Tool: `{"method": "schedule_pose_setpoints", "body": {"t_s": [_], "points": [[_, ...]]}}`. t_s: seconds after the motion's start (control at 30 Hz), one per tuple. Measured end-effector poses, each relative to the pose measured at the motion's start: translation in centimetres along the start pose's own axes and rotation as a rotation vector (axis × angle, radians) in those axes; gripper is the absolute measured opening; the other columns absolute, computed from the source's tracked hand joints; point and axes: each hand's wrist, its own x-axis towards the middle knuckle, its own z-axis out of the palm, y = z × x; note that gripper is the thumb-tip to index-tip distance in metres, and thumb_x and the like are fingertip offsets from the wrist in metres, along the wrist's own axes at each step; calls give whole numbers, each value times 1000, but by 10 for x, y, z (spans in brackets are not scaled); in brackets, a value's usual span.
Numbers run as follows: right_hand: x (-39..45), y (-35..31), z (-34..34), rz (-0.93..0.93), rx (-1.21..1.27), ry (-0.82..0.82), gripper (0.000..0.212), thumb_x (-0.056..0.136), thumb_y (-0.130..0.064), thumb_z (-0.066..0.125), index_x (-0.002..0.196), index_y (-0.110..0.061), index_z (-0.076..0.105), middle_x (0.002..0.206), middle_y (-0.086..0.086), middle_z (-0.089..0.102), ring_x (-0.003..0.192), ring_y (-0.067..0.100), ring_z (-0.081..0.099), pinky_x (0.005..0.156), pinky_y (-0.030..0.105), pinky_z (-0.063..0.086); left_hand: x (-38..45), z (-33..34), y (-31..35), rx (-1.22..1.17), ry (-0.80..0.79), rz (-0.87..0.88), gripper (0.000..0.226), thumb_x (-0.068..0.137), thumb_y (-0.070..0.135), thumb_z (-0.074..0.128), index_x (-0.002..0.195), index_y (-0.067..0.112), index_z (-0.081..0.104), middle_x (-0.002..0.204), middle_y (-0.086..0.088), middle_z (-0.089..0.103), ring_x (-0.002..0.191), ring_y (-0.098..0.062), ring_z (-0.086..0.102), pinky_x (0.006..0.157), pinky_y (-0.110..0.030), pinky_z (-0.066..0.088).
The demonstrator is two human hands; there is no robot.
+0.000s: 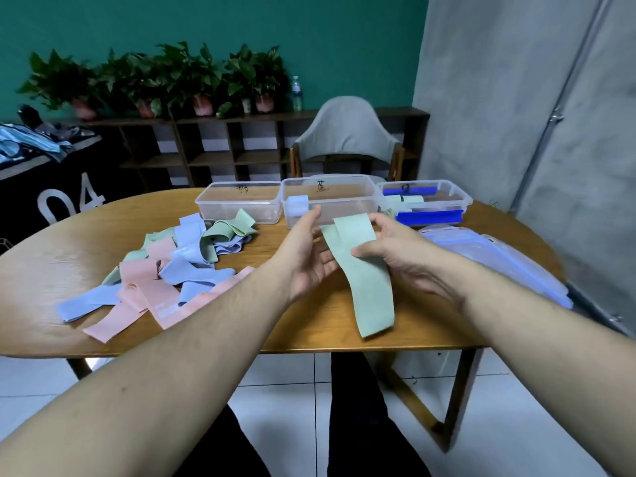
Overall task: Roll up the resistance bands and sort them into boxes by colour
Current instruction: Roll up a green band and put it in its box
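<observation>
Hands held one green band (358, 266) above the table (344, 325): right hand (395, 253) pinched it with curled fingers, left hand (309, 256) supported it with fingers extended. Loose bands (172, 266) lay left; three boxes (330, 201) stood behind.

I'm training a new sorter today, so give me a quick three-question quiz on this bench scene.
1. True or false: the left box already holds a rolled band.
2. What colour is the band held between the left hand and right hand?
3. Which box holds a rolled light-blue band? A) left B) middle C) right

Key: 1 false, it looks empty. 2 green, one end hanging past the table edge. 3 B.
</observation>
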Motion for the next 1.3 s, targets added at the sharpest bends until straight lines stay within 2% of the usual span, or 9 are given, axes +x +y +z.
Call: {"method": "schedule_pose_setpoints", "body": {"t_s": [0.1, 0.2, 0.33, 0.43, 0.57, 0.73, 0.9, 1.07, 1.3], "points": [[-10, 4, -6, 59, 15, -53, 50, 83, 6, 67, 125, -17, 53, 113, 13, 72, 109, 32, 67, 100, 52, 50, -3, 12, 3, -36, -1, 29, 30, 98, 33, 58, 107, 5, 62, 84, -13, 74, 79, -24, 73, 80, -39, 60], [-21, 7, -11, 127, -21, -81, 45, 84, 4, 67, 123, -14, 51, 116, 17, 70, 110, 34, 66, 99, 51, 51, -5, 24, 5, -64, 37, 23, 28, 98, 15, 57, 120, -4, 58, 99, -21, 70, 87, -30, 70, 75, -45, 60], [-29, 10, -11, 185, -53, -44, 38, 92, -25, 68, 123, -21, 47, 103, 6, 72, 91, 20, 71, 75, 37, 58, -3, 36, 3, 17, 86, 89, 35, 94, -11, 40, 124, -1, 54, 103, -21, 66, 93, -34, 67, 75, -47, 59], [-26, 9, -8, 114, -52, 64, 39, 96, -47, 58, 126, -25, 47, 98, 1, 72, 83, 17, 70, 71, 40, 57, -1, 41, -2, 91, 32, 104, 44, 84, -19, 31, 110, 6, 57, 104, -23, 65, 97, -39, 67, 76, -50, 60], [-21, 3, -9, 17, -158, 121, 32, 106, -41, 37, 128, -23, 50, 97, 5, 66, 82, 20, 67, 63, 41, 57, -8, 42, -6, 174, -35, 75, 36, 84, -10, 32, 99, 3, 62, 74, -15, 68, 62, -26, 68, 57, -37, 59], [-7, 10, -8, -4, -265, 102, 23, 105, -36, 42, 124, -27, 50, 83, 3, 68, 60, 18, 66, 42, 30, 47, 7, 37, -12, 285, 1, 114, 14, 96, 10, 51, 108, 10, 57, 89, -16, 69, 78, -30, 68, 73, -46, 61], [11, 17, -6, 15, -210, 130, 26, 101, -42, 49, 122, -27, 54, 93, 1, 72, 84, 21, 73, 63, 43, 62, 35, 29, -17, 241, 139, 167, 13, 96, 9, 59, 109, 12, 58, 90, -11, 70, 75, -21, 67, 64, -33, 58], [37, 26, -12, 72, -212, 194, 18, 100, -31, 55, 111, -17, 59, 99, 4, 73, 87, 17, 72, 62, 36, 62, 64, 17, -18, 393, 186, 204, 11, 93, 16, 67, 103, 15, 65, 96, -5, 73, 78, -15, 66, 57, -20, 51], [85, 42, -21, 138, -426, 226, 19, 99, -38, 56, 104, -22, 63, 93, 0, 67, 75, 14, 65, 63, 36, 62, 110, -1, -10, 685, 221, 135, 13, 93, 26, 67, 89, 14, 64, 67, 0, 59, 52, -11, 49, 39, -15, 35]]}}
